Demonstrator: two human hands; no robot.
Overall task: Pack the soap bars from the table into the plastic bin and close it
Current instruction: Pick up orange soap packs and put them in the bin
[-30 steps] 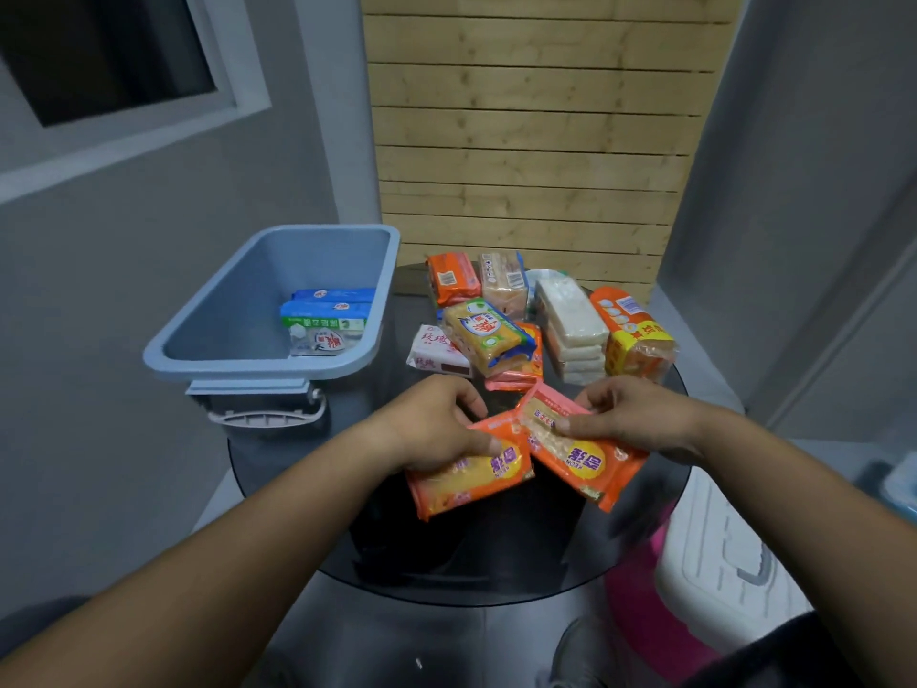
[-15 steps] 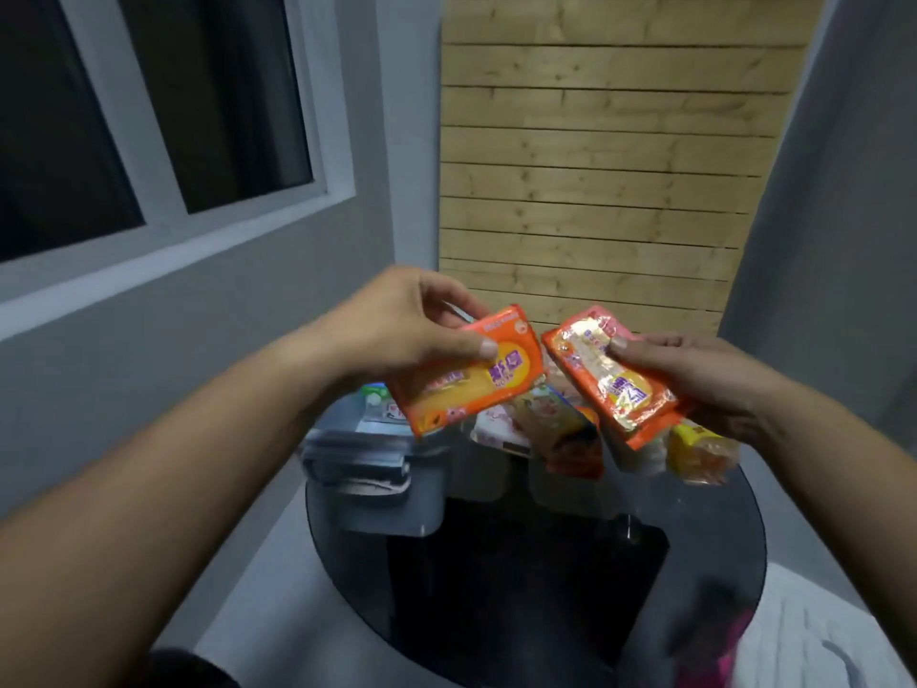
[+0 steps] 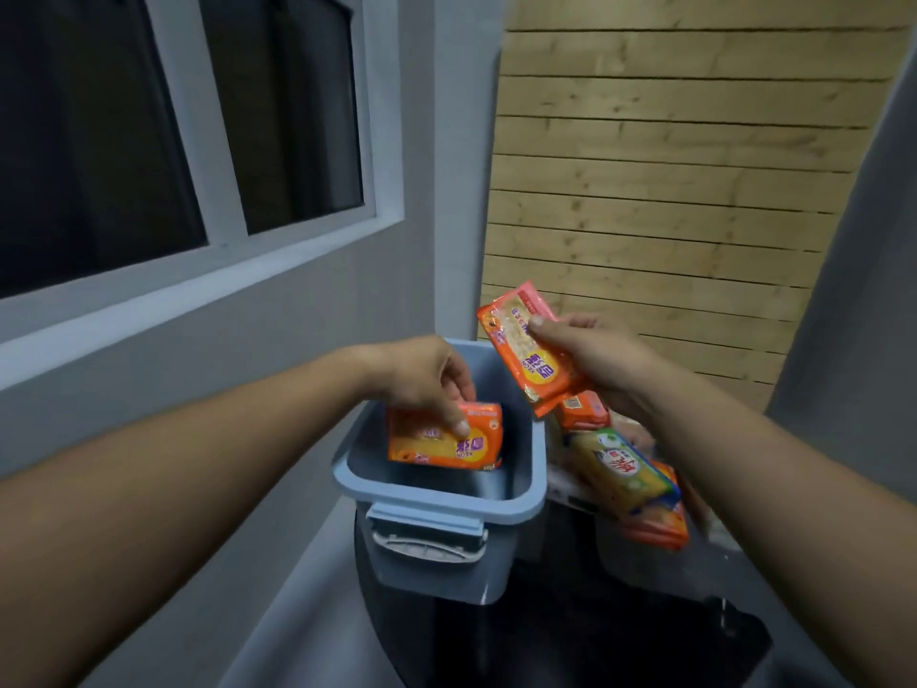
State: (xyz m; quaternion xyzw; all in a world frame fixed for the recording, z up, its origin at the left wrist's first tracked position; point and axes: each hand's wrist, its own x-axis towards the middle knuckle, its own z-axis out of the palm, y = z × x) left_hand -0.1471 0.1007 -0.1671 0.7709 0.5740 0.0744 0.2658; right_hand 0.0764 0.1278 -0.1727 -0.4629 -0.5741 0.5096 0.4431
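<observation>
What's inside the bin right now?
The left hand holds an orange pack within the bin. Near it, bare inner wall shows. Anything under pack and hand is covered.

We record the orange soap bar (image 3: 446,441) held in the left hand (image 3: 426,379) as orange, with a yellow panel bearing purple characters. The second orange soap bar (image 3: 526,357), held in the right hand (image 3: 590,360), is orange with a pale pink top edge, a cream centre and a yellow panel with purple characters. Below the left hand, the plastic bin (image 3: 436,501) is pale blue and its latch (image 3: 429,546) is off-white. Below the right hand we note a small orange pack (image 3: 585,409), then a yellow pack (image 3: 620,469) with blue and green edging and red characters on white. The table (image 3: 595,638) is glossy black. Beyond both hands, the slatted wall (image 3: 670,191) is light, knotty wood.
</observation>
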